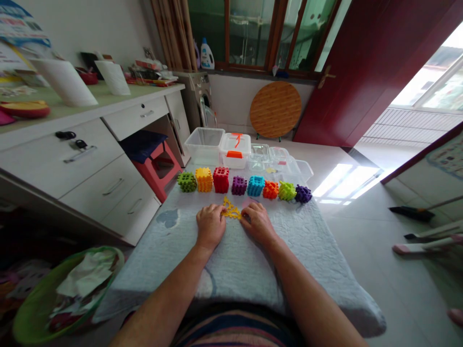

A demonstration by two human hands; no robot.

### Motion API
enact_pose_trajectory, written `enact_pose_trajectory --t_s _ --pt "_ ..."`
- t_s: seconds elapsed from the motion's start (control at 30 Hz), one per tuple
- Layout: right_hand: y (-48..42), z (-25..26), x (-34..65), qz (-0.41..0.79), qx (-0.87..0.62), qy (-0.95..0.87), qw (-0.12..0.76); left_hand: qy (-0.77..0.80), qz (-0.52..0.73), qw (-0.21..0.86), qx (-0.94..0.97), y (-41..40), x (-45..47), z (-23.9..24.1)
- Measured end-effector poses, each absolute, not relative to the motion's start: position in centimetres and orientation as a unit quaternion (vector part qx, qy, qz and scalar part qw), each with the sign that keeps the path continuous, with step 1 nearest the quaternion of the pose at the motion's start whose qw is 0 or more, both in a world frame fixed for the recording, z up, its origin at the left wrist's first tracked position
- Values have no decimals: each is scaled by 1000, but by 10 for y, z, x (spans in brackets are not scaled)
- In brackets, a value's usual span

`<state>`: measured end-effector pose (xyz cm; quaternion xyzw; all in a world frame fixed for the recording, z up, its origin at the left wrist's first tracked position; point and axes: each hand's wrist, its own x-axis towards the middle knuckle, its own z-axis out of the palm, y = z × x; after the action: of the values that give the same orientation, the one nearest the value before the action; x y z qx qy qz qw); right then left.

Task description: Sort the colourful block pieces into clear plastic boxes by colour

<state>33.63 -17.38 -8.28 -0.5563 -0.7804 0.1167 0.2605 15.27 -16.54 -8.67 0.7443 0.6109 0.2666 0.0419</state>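
Observation:
A yellow openwork plastic piece [231, 210], roughly triangular, lies at the middle of the cloth-covered table between my hands. My left hand [211, 222] has its curled fingers closed on the piece's left edge. From the other side, my right hand [258, 222] pinches its right corner with thumb and fingers. Just beyond stands a row of lattice cubes in several colours: an olive green cube [187, 182], a yellow block [204, 180], a red block [221, 180], a purple cube [239, 185], a blue cube [256, 186], an orange cube [270, 190], a lime cube [287, 191] and a dark purple cube [303, 193].
Behind the row are an uncovered clear bin [205, 144], a lidded box [236, 156] with orange latches, and smaller clear containers [261, 153]. A pink stool [161, 166] and white drawers [97, 168] stand left. A green basket [29, 313] sits low at left.

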Motion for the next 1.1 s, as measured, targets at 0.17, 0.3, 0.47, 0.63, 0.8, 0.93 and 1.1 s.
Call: enact_pose_trajectory --t_s 0.17,0.3,0.47,0.63,0.8,0.93,1.1 --pt "-174 -79 345 165 -564 -755 290 580 272 109 760 -167 155 -81" --pt "-175 -75 356 283 -580 -664 377 531 280 171 781 -171 158 -76" --pt "-174 -65 366 424 -538 -567 458 469 297 222 802 -176 160 -72" --pt "-176 -58 385 491 -488 -523 496 489 342 165 785 -173 159 -76" --pt "-173 -64 388 414 -552 -604 398 576 274 100 764 -168 158 -84" --pt "-172 -69 378 237 -622 -654 360 582 246 102 768 -167 159 -87" --pt "-180 -63 375 144 -711 -661 191 589 231 107 767 -167 159 -85"
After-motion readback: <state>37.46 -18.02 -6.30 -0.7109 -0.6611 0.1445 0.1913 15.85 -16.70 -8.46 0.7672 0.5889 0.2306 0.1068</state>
